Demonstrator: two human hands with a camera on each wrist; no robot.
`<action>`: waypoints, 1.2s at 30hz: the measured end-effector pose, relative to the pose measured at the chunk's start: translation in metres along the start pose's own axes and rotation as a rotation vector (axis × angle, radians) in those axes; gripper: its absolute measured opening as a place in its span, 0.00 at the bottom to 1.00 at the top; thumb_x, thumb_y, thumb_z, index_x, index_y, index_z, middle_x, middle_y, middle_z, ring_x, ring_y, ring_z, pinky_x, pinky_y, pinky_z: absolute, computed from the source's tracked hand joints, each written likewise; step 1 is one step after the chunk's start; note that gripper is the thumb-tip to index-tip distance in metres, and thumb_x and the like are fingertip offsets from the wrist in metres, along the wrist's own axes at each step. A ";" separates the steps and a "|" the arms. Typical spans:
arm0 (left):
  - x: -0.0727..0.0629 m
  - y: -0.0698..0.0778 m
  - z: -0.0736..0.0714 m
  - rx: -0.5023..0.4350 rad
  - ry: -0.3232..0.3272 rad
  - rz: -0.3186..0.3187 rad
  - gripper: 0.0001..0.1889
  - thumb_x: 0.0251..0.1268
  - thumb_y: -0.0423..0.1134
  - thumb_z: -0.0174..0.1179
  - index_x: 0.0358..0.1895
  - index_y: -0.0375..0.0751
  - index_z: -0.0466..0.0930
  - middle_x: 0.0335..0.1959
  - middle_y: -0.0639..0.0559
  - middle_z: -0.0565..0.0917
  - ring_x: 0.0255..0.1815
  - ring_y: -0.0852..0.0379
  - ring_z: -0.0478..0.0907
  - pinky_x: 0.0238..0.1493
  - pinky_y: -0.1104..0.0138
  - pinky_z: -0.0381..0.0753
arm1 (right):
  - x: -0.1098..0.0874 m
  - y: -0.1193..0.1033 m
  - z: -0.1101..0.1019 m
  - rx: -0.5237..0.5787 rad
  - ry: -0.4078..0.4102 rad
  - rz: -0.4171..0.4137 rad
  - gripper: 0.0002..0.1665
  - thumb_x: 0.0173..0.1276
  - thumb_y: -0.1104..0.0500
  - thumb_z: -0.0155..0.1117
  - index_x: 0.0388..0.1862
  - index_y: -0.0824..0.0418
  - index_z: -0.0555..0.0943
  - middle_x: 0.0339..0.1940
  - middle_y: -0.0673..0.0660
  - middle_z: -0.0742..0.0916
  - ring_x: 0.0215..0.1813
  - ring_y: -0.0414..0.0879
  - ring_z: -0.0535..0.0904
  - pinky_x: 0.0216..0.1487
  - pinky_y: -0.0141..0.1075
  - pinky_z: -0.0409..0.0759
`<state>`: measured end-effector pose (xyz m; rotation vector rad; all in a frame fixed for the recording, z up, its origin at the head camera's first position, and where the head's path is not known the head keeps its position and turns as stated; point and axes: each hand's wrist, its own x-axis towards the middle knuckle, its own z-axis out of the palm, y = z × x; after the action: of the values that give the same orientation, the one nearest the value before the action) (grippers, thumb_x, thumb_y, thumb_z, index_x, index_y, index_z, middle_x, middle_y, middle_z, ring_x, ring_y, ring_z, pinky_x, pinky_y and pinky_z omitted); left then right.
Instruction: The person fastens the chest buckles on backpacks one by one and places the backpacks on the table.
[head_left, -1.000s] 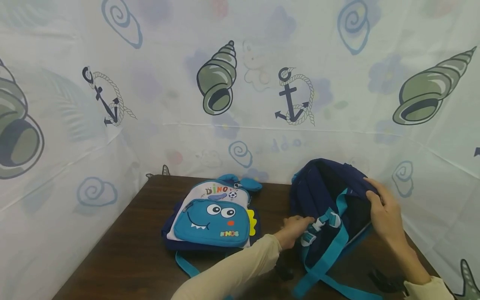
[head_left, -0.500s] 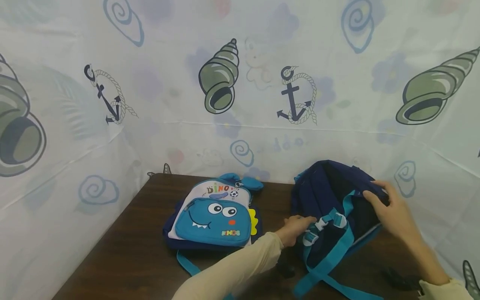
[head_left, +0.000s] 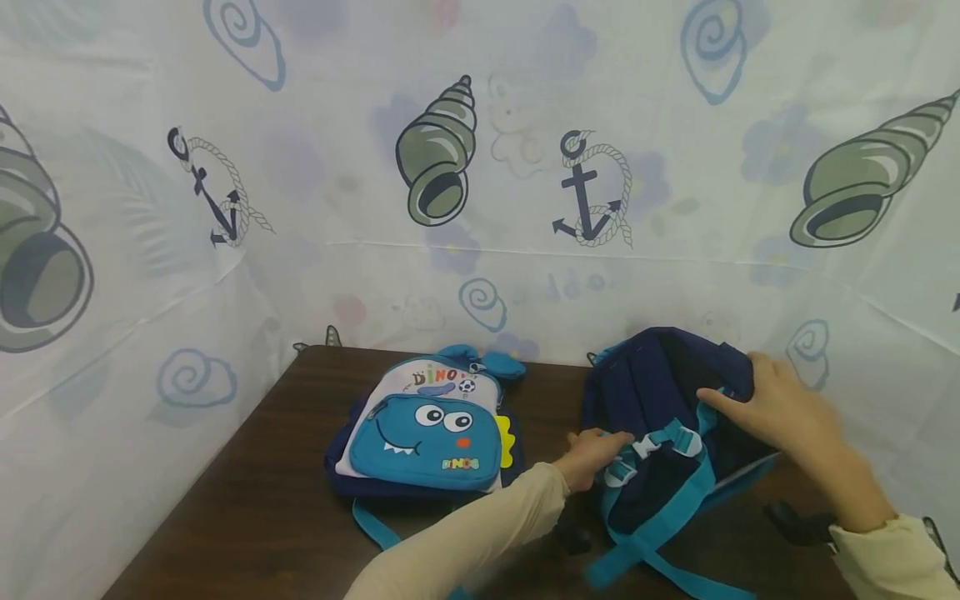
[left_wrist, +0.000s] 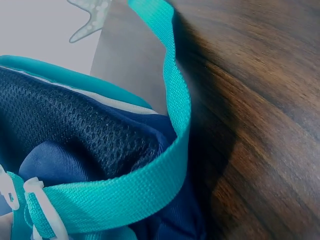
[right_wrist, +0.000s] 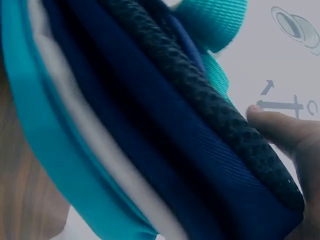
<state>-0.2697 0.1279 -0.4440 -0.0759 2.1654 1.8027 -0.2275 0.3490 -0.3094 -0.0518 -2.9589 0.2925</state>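
A navy child's backpack (head_left: 618, 392) stands tilted at the right of the table, with its straps and dark mesh back panel (left_wrist: 75, 120) towards me. My left hand (head_left: 592, 461) grips its near left side, beside the white strap buckles (head_left: 645, 447); its fingertips are partly hidden. At the upper right edge, my right hand (head_left: 787, 417) holds the bag, with the thumb (right_wrist: 272, 125) over the mesh side and the other fingers out of sight behind. Teal webbing straps (head_left: 675, 508) hang down onto the wood. The bag's front faces away.
Left of it lies a second backpack (head_left: 427, 437) with a blue dinosaur face, its front up and a teal strap (head_left: 372, 525) trailing forward. A black object (head_left: 795, 525) is near my right wrist. Patterned white cloth (head_left: 337, 192) surrounds the dark wooden table (head_left: 247, 483).
The navy backpack's upper part has leaned to the right and sunk slightly. My right hand has shifted right with it, and its thumb now reaches further over the back panel. The left hand stays nearly still.
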 end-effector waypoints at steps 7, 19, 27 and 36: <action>-0.003 0.000 -0.011 0.051 0.020 0.013 0.34 0.62 0.56 0.63 0.65 0.35 0.73 0.75 0.29 0.50 0.73 0.25 0.50 0.70 0.35 0.59 | -0.004 0.009 0.017 -0.022 -0.015 -0.011 0.67 0.64 0.23 0.54 0.67 0.86 0.57 0.58 0.87 0.69 0.52 0.77 0.73 0.46 0.68 0.75; -0.007 0.005 -0.019 0.122 0.044 0.028 0.33 0.62 0.58 0.63 0.61 0.37 0.75 0.77 0.29 0.47 0.73 0.21 0.49 0.69 0.31 0.56 | -0.005 0.025 0.042 0.066 -0.048 0.022 0.65 0.66 0.25 0.53 0.72 0.82 0.53 0.63 0.86 0.65 0.59 0.79 0.66 0.51 0.74 0.70; -0.008 0.004 -0.027 0.169 0.020 0.043 0.42 0.62 0.68 0.58 0.69 0.38 0.70 0.78 0.31 0.47 0.72 0.23 0.52 0.68 0.33 0.59 | -0.005 0.037 0.061 0.119 -0.072 0.045 0.66 0.67 0.26 0.51 0.69 0.87 0.52 0.62 0.88 0.64 0.58 0.81 0.68 0.50 0.72 0.71; -0.011 0.007 -0.036 0.211 0.015 0.033 0.44 0.60 0.70 0.58 0.69 0.38 0.70 0.76 0.33 0.50 0.72 0.25 0.52 0.68 0.33 0.60 | -0.005 0.046 0.080 0.184 -0.140 0.145 0.68 0.68 0.24 0.48 0.72 0.85 0.47 0.64 0.89 0.61 0.63 0.84 0.62 0.51 0.77 0.67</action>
<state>-0.2683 0.0930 -0.4293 -0.0049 2.3667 1.5837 -0.2351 0.3788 -0.3972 -0.2316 -3.0562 0.6111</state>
